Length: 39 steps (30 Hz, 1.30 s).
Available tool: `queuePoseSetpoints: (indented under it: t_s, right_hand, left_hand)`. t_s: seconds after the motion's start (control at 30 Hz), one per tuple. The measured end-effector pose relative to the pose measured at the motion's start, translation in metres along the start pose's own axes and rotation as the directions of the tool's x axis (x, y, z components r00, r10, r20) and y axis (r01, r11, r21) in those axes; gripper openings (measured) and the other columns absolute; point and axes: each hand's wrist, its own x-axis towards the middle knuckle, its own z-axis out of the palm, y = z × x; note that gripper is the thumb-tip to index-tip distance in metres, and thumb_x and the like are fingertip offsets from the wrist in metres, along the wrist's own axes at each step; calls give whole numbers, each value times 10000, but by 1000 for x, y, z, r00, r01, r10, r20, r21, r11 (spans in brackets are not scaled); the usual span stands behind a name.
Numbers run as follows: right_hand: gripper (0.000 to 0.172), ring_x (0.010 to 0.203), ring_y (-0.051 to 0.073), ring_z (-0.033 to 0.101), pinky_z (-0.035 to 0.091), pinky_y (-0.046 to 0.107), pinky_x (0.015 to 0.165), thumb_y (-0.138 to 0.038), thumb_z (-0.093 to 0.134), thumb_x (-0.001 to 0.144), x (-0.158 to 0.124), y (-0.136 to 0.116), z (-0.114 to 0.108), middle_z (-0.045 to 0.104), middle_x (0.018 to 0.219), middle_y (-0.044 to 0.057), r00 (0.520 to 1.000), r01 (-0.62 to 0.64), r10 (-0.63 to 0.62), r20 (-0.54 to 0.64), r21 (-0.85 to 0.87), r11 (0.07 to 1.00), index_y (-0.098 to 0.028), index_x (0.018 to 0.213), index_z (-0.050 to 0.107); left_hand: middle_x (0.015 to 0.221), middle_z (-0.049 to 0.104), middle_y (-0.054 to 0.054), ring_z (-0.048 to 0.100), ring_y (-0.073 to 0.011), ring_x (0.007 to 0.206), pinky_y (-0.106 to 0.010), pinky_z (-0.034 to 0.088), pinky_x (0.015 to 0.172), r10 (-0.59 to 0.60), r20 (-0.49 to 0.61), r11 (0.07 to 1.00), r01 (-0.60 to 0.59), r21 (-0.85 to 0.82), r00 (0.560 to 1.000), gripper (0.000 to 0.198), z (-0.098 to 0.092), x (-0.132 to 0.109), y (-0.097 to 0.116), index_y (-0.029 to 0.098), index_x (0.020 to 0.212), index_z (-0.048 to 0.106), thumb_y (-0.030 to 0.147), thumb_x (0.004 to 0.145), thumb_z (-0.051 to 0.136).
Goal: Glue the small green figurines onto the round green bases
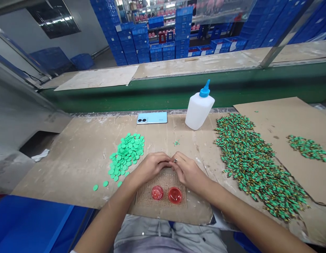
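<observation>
My left hand and my right hand meet above the cardboard-covered table, fingertips pinched together. Something tiny may be between them, but the fingers hide it. A small red cup of clear red content and a red round piece with a whitish inside sit just below, on a speckled cardboard pad. Left of my hands lies a pile of flat green discs. To the right spreads a large heap of small green, black and yellow pieces. A few similar tiny pieces lie just beyond my fingers.
A white squeeze bottle with a blue cap and a light blue phone stand and lie along the back. Behind them runs a green ledge. A smaller heap of green pieces is at far right; a blue bin is lower left.
</observation>
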Motion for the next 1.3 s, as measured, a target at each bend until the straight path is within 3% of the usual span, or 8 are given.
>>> queuePoseSetpoints:
  t_s: [0.37, 0.5, 0.57, 0.77, 0.87, 0.97, 1.07, 1.3]
  right_hand:
    - [178, 723, 181, 604, 549, 309, 672, -141, 471, 1028, -1, 6, 11, 593, 838, 26, 998, -30, 31, -50, 18, 999, -232, 890, 539]
    - [122, 739, 148, 631, 576, 310, 693, -256, 554, 1050, 0, 8, 19, 655, 926, 30, 995, -65, 71, -65, 77, 995, -171, 1004, 630]
    - [195, 813, 153, 675, 602, 329, 740, -336, 618, 1035, 0, 8, 19, 693, 1017, 40, 994, -77, 86, -72, 120, 990, -156, 1096, 662]
    - [311, 719, 146, 650, 571, 303, 688, -420, 473, 1093, 0, 15, -19, 662, 840, 12, 944, -145, 214, -252, 265, 953, -168, 987, 619]
    - [334, 841, 185, 647, 551, 334, 785, -485, 429, 1089, 2, 22, -40, 665, 902, 47, 894, -178, 290, -342, 324, 929, -207, 972, 572]
    - [356, 801, 187, 652, 544, 340, 799, -529, 407, 1082, 5, 22, -48, 641, 811, 14, 912, -193, 312, -266, 394, 899, -222, 966, 545]
    - [381, 680, 168, 595, 519, 307, 685, -563, 434, 1061, 4, 13, -45, 567, 721, -23, 945, -215, 298, -131, 439, 872, -216, 1001, 578]
    - [330, 575, 125, 428, 429, 257, 546, -499, 711, 931, -7, -17, -39, 451, 696, -62, 956, -286, 283, 80, 480, 829, -233, 1103, 616]
  left_hand:
    - [950, 764, -51, 715, -180, 903, -309, 563, 878, -17, 12, 1000, 17, 14, 1000, 203, 1, -1, -4, 169, 946, 754, 217, 1030, 576]
    - [1033, 732, -60, 711, -193, 939, -404, 599, 891, -39, 27, 999, 38, 13, 999, 213, 2, -1, -7, 142, 1055, 704, 340, 1029, 627]
    - [1106, 718, -74, 709, -203, 972, -421, 607, 892, -46, 32, 999, 46, 4, 998, 252, 1, -1, -6, 143, 1125, 685, 368, 1020, 644]
    - [1032, 749, -75, 710, -206, 981, -423, 575, 950, -69, 2, 995, 69, -70, 998, 230, 0, -1, -2, 144, 1023, 724, 357, 1017, 640]
    - [1004, 784, -93, 714, -202, 963, -360, 559, 944, -104, -31, 983, 98, -154, 994, 195, 1, -2, -2, 151, 970, 760, 315, 990, 656]
    - [979, 798, -93, 733, -198, 904, -320, 581, 863, -140, -63, 960, 120, -254, 988, 193, 1, -1, -1, 142, 977, 758, 314, 962, 672]
    - [944, 799, -97, 748, -192, 846, -303, 598, 796, -144, -104, 934, 101, -343, 984, 224, 0, -1, 4, 129, 976, 742, 344, 958, 681]
    - [939, 795, -105, 754, -207, 887, -332, 614, 821, -32, -284, 897, -97, -431, 958, 309, 1, -8, 24, 161, 916, 741, 469, 930, 745]
